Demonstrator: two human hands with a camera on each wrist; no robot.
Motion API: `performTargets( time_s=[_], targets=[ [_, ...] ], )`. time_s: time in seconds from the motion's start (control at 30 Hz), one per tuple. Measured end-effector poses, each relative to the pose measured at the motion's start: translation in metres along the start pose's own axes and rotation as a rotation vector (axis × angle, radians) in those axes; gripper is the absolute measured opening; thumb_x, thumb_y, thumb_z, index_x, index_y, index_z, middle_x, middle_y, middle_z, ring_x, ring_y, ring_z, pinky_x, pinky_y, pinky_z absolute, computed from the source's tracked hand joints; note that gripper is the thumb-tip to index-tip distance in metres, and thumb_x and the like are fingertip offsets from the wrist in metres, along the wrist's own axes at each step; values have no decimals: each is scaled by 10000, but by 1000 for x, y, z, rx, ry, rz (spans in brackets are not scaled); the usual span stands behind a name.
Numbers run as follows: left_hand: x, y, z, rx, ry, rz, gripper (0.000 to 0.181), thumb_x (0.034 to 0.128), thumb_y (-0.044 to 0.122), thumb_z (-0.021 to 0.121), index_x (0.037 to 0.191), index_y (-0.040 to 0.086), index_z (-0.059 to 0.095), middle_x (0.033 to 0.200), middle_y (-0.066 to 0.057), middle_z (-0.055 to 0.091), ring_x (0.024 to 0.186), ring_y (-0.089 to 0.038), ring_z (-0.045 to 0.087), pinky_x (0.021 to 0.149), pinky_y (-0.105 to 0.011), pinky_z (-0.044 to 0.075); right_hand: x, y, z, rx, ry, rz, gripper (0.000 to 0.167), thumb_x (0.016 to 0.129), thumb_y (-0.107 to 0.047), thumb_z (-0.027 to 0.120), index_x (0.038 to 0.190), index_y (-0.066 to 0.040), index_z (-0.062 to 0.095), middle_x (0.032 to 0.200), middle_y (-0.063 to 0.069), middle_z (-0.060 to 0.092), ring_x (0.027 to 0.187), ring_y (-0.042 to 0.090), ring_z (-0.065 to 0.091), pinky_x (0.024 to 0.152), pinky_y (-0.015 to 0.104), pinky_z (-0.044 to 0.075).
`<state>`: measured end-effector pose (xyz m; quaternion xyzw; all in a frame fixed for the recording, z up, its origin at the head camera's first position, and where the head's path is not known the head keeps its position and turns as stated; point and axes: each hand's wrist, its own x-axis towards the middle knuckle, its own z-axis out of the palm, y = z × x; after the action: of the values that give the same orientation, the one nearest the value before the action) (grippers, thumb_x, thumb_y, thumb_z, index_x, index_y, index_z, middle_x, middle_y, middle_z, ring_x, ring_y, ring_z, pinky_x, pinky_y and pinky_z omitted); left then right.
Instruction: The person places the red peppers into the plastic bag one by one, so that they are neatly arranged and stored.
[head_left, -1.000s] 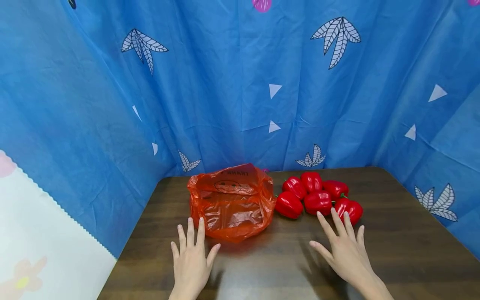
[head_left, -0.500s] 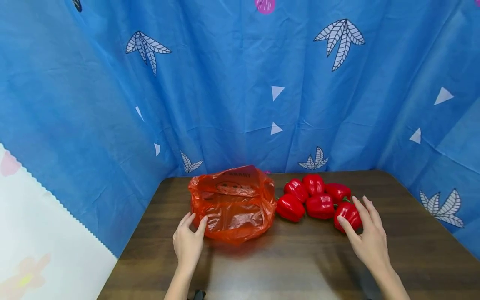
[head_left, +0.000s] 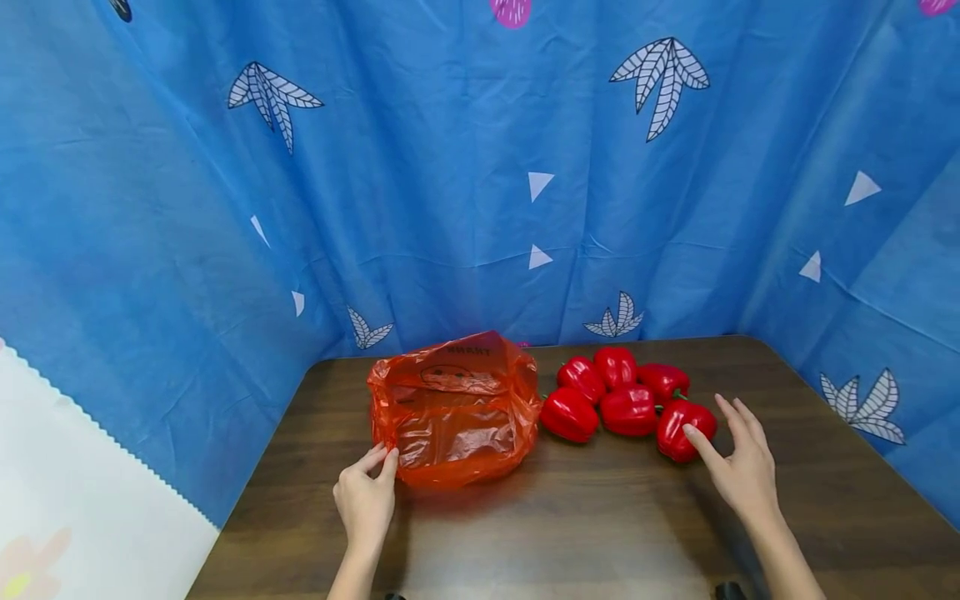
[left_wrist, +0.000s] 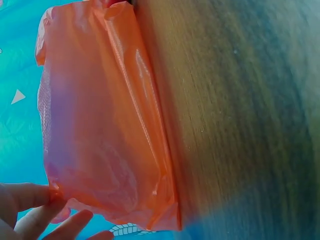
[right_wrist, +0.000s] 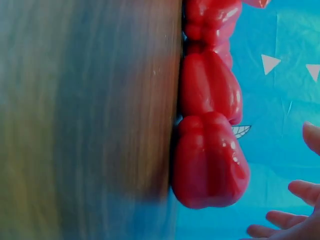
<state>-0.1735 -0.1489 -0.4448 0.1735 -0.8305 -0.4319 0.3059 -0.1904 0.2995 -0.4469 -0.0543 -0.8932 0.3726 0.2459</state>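
Observation:
A thin red plastic bag (head_left: 457, 479) stands on the table with its mouth wide, dark print on its back wall. My left hand (head_left: 365, 500) pinches the bag's near left rim between thumb and fingers; the left wrist view shows the bag's plastic (left_wrist: 100, 125) bunched at the fingertips. Right of the bag lies a cluster of several red bell peppers (head_left: 628, 410), shiny, with green stems. My right hand (head_left: 742, 471) is spread beside the nearest bell pepper (head_left: 686, 431), thumb toward it. In the right wrist view a gap separates the fingers from that bell pepper (right_wrist: 210, 165).
The dark wooden table (head_left: 570, 517) has a blue patterned curtain (head_left: 510, 167) behind and at both sides. A white cloth with a zigzag edge (head_left: 90, 483) hangs at the left. The leftmost pepper touches or nearly touches the bag.
Both hands were flat and spread a second ago. The left fingers have closed on the bag's rim. The right hand has moved right, to the outer side of the nearest bell pepper.

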Motion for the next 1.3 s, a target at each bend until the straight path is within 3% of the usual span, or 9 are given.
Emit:
performTargets(
  time_s=[0.13, 0.43, 0.67, 0.97, 1.13, 1.3],
  targets=[
    [-1, -2, -2, 2, 5, 3, 190, 846, 130, 747, 975, -8, 770, 1055, -143, 737, 1030, -434, 652, 886, -555, 452, 6, 7, 0, -25, -66, 37, 765, 918, -377, 642, 1516, -33, 311, 1527, 348, 247, 1340, 573, 276, 976, 780, 242],
    [-4, 0, -4, -21, -1, -17, 184, 842, 126, 754, 968, -7, 772, 1044, -143, 739, 1043, -418, 656, 912, -553, 434, 12, 16, 6, -55, -153, 66, 883, 871, -364, 706, 1525, 5, 243, 1491, 388, 256, 1324, 577, 274, 975, 770, 256],
    [-6, 1, -6, -30, -1, -42, 185, 840, 121, 756, 972, -7, 771, 1048, -143, 738, 1033, -412, 662, 900, -530, 416, 10, 19, 13, -81, -145, 77, 930, 819, -296, 772, 1505, 48, 247, 1445, 383, 323, 1276, 558, 314, 940, 752, 336],
    [-7, -2, -6, -69, 16, -65, 193, 838, 109, 755, 975, -27, 763, 1050, -168, 731, 1067, -419, 652, 958, -554, 408, 9, 21, 22, -79, -145, 116, 974, 771, -227, 821, 1480, 98, 238, 1415, 384, 345, 1271, 545, 293, 924, 720, 343],
    [-7, -4, -4, -78, 25, -65, 194, 834, 106, 761, 971, -31, 763, 1037, -173, 733, 1050, -414, 662, 947, -563, 435, 8, 22, 25, -65, -141, 143, 953, 777, -177, 813, 1490, 73, 232, 1407, 372, 347, 1243, 536, 313, 911, 698, 362],
    [-7, -7, -3, -82, 31, -58, 184, 831, 103, 764, 962, -26, 767, 1034, -169, 735, 1050, -405, 667, 945, -569, 454, 6, 23, 26, -45, -137, 166, 933, 798, -160, 795, 1505, 44, 222, 1381, 370, 362, 1167, 527, 376, 888, 647, 461]
  ],
)
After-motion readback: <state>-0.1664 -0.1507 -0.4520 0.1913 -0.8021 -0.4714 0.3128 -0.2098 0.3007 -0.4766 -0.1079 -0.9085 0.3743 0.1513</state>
